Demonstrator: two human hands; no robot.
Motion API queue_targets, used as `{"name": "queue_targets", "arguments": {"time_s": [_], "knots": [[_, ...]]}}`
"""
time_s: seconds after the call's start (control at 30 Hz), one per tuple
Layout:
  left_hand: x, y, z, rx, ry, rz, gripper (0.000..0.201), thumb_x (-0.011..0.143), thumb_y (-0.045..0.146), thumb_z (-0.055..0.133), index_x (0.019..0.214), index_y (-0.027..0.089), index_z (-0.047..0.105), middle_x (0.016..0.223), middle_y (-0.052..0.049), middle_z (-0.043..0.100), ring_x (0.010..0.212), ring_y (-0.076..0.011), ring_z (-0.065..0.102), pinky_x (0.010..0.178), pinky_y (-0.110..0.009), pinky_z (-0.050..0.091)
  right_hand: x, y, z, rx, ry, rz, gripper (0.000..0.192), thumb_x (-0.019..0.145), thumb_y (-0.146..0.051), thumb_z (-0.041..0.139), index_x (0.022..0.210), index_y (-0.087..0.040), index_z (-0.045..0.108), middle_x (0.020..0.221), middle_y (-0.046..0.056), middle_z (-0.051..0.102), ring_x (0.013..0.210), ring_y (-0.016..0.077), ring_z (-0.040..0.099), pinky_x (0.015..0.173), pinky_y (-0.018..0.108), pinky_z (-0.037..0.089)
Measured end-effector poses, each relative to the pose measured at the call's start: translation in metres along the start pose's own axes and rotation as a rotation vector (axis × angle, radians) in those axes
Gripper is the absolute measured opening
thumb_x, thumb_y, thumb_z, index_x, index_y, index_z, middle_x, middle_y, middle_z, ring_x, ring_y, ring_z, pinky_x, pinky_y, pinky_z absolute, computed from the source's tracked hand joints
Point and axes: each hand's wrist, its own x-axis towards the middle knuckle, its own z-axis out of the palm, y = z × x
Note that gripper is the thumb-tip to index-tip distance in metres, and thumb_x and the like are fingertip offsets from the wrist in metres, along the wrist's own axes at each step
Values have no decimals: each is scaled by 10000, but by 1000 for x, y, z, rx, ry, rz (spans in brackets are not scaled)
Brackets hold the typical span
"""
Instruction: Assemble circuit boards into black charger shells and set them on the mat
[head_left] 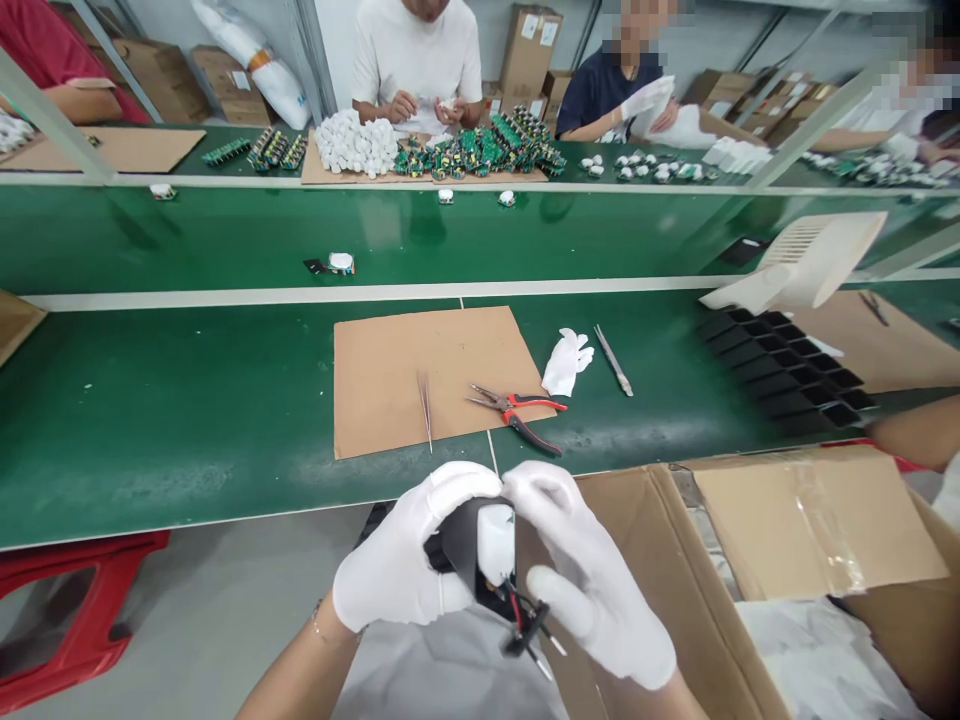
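Two white gloves cover my hands. My left hand (412, 550) is closed around a black shell (459, 535), with my thumb below it and my fingers over the top. My right hand (592, 590) is curled by the other side, with its fingertips close to the top edge and its thumb near the wires (516, 608). I cannot tell if those fingers pinch anything or only rest there. The shell is up in front of me, over my lap, just off the near edge of the green table (187, 420).

Here is how far it looks to me. A white block (496, 545) sits against the black shell, so those two seem to be together. The wires are not tucked away. They hang out at the bottom, by a small black piece with shiny metal tips (541, 664). I think that end is the part left to sort out, and I see no cover over the block.

My pliers (510, 402) and thin tweezers (426, 412) lie on the cardboard sheet (390, 370), with no hand on them. One spare glove (568, 362) is beside the pliers. A big open box (652, 540) stands at my right.
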Motion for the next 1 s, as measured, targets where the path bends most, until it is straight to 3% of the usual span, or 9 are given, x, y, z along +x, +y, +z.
{"name": "queue_targets", "arguments": {"time_s": [0.07,0.13,0.27,0.37,0.47,0.53,0.63,0.8,1.0], "knots": [[-1,-2,-2,32,33,17,597,747,278,634,1310,264,438,1187,-100,580,1095,-279,545,914,-462,475,6,4,9,305,90,152,619,934,-541,461,1481,-305,297,1372,105,450,1187,239,523,1012,425,482],[-3,-4,-4,137,44,10,610,742,254,628,1318,271,426,1217,-104,576,1116,-289,529,933,-483,457,13,5,20,518,96,292,722,883,-586,531,1488,-305,255,1415,112,430,1174,246,542,997,430,489],[-12,-7,-5,330,132,-69,695,710,151,695,1342,282,436,1255,-113,574,1157,-305,515,1006,-506,403,27,8,39,533,76,486,668,851,-463,638,1426,-281,351,1301,89,541,1023,194,591,939,374,498],[-17,-7,-4,-45,365,-278,606,671,212,802,1231,271,577,1234,-97,594,1158,-302,538,1035,-450,412,34,20,44,544,92,405,620,918,-544,497,1442,-263,322,1233,92,589,888,171,624,838,350,528],[-10,-1,-6,-451,590,-403,530,837,458,659,1323,315,503,1246,-71,599,1156,-247,572,972,-368,491,38,41,44,460,183,334,540,977,-555,339,1441,-279,339,1224,83,608,882,176,646,863,382,524],[1,6,-10,-731,699,-519,485,933,538,461,1344,280,480,1204,-82,623,1092,-211,618,894,-321,541,40,60,46,254,308,328,489,987,-513,355,1415,-279,389,1240,73,608,981,194,637,956,418,481],[20,16,-19,-1209,882,-708,476,955,537,416,1188,160,589,1107,-119,651,989,-198,664,803,-265,576,42,91,53,-98,367,289,448,994,-457,369,1377,-240,450,1222,83,632,1080,221,615,995,448,453],[33,23,-23,-1416,1022,-757,486,969,522,393,1182,125,576,1093,-126,640,956,-221,676,754,-287,605,40,118,64,-309,347,191,401,989,-412,399,1281,-176,539,1196,114,649,1059,238,631,956,453,485],[30,22,-18,-1429,1024,-756,467,966,495,427,1206,120,570,1103,-122,648,974,-240,677,782,-311,614,35,118,63,-332,339,170,363,990,-383,410,1265,-189,546,1179,101,658,1034,224,638,938,432,506]]}}
